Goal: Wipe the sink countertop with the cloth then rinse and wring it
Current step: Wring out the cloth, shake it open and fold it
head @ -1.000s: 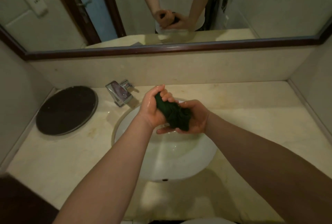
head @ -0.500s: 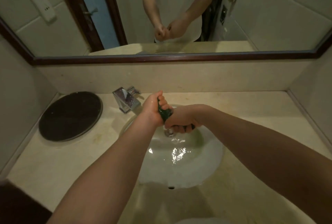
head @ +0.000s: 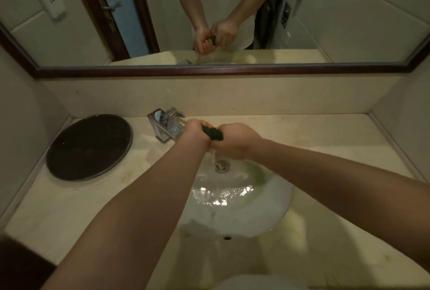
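Both arms reach in from the near edge. The left hand (head: 194,132) and right hand (head: 235,142) sit knuckle to knuckle, each fist clamped round the dark green cloth (head: 213,132). The cloth is held over the back of the white oval sink basin (head: 251,215), close to the far edge of the beige stone desk (head: 325,140). Only a short twisted stretch shows between the fists; the rest is buried in the palms. The right fingers curl underneath, out of sight. A thin dribble under the hands, above the metal drain (head: 222,166), is blurred. Water glints in the bowl. The left forearm covers the basin's left rim. Just left of the hands stands the square chrome faucet (head: 166,126), and toward the desk's left edge lies a dark round plate (head: 89,146). On the back wall, the wood-framed mirror (head: 209,72) shows the same grip from the front.
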A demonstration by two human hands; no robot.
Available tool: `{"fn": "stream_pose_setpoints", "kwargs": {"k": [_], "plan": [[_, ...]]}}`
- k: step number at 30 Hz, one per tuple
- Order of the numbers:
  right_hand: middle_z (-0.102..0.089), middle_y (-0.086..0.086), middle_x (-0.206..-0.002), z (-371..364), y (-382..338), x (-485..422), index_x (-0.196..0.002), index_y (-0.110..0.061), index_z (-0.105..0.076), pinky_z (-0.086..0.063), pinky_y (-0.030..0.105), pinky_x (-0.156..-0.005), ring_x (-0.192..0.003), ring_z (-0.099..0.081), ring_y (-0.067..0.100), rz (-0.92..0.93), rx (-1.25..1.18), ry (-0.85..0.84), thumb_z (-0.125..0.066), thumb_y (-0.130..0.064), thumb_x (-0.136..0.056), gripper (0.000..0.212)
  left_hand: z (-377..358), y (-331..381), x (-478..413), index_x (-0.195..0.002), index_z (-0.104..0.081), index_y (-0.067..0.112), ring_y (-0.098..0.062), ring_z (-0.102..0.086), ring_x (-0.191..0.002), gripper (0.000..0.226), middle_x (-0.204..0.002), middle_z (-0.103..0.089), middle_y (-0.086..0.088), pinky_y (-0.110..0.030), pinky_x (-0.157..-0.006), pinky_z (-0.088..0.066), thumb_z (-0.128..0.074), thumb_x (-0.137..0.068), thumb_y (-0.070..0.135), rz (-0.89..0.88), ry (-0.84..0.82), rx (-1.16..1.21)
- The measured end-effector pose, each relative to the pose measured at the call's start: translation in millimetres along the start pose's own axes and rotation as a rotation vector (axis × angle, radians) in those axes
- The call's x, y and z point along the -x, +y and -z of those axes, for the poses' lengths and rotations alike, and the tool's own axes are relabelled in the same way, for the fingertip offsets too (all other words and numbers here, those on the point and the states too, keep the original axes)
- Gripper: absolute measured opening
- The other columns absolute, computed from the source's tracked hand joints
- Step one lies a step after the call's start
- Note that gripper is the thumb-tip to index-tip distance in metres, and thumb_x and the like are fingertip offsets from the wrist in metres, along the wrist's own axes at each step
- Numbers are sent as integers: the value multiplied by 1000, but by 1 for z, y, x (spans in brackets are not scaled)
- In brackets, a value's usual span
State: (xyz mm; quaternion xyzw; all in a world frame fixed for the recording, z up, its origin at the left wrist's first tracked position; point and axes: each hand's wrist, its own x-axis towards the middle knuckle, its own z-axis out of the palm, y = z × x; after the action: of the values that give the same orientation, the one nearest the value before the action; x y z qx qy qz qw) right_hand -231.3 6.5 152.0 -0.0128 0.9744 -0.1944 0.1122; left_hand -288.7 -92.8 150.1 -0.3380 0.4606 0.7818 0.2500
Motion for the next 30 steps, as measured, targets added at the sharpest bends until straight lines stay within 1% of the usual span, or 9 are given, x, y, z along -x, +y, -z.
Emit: {"fn": "stream_pose_setpoints", "kwargs": {"k": [2, 5, 10, 12, 16, 18, 21, 25, 30], "plan": [[-57, 3, -65, 4, -1, -4, -73, -14, -61, -37, 31, -56, -68, -58, 26, -79, -194, 25, -41, -62, -85, 54, -1, 3, -3, -58, -34, 17, -14, -38, -50, 33, -46, -42, -1, -22, -48, -33, -37, -90, 11, -33, -1, 24], [-55, 5, -59, 3, -1, -8, -76, -5, -69, -40, 31, -59, -59, -53, 23, -216, -326, 76, -27, -70, -91, 79, 1, 1, 0, -93, -58, 18, -19, -63, -80, 19, -87, -65, -2, -34, -57, -47, -49, -94, 35, -74, -52, -95], [-45, -1, -53, 18, 2, -6, -70, -16, -54, -25, 21, -42, -42, -35, 14, -439, -686, -100, -29, -59, -93, 55, 12, -2, 11, -112, -52, 7, -24, -62, -92, 38, -107, -59, -11, -40, -77, -56, -41, -100, 42, -404, -179, -341], [-38, -5, -49, 27, 10, -6, -68, -18, -48, -18, 18, -37, -38, -28, 10, -482, -872, -255, -28, -57, -93, 50, 27, -6, 10, -124, -43, 9, -23, -56, -107, 36, -119, -51, -11, -35, -87, -53, -54, -94, 25, -772, -282, -587], [-34, -7, -49, 47, 16, 0, -64, -19, -47, -11, 15, -33, -34, -26, 6, -466, -1176, -597, -33, -49, -93, 44, 45, -6, 1, -133, -40, 3, -28, -40, -125, 68, -133, -38, -20, -35, -105, -41, -62, -68, -1, -1725, -367, -1293], [-35, -7, -48, 56, 11, 5, -61, -19, -48, -9, 14, -35, -34, -26, 5, -370, -1282, -793, -30, -45, -92, 44, 40, -3, 7, -129, -45, 5, -33, -42, -122, 61, -132, -39, -18, -39, -106, -39, -73, -74, 9, -2000, -314, -1321], [-38, -7, -47, 66, 3, 8, -59, -19, -50, -9, 14, -36, -38, -20, 6, -211, -1343, -998, -19, -40, -91, 49, 26, 14, 22, -116, -56, 4, -32, -53, -105, 53, -114, -55, -20, -36, -95, -42, -78, -75, 29, -2269, -236, -1121], [-41, -6, -47, 83, -5, 13, -61, -17, -51, -13, 14, -35, -40, -19, 6, -156, -1406, -1030, -28, -39, -88, 42, 7, 46, 42, -106, -66, 1, -30, -63, -81, 21, -94, -68, -18, -38, -67, -51, -67, -88, 12, -2434, -197, -1236], [-31, -7, -50, 95, -15, 16, -61, -18, -48, -6, 16, -40, -36, -22, 6, -350, -1203, -603, -32, -35, -89, 35, -4, 57, 50, -99, -67, 4, -35, -66, -80, 20, -90, -69, -15, -38, -52, -48, -60, -82, 10, -2190, -61, -1721]]}}
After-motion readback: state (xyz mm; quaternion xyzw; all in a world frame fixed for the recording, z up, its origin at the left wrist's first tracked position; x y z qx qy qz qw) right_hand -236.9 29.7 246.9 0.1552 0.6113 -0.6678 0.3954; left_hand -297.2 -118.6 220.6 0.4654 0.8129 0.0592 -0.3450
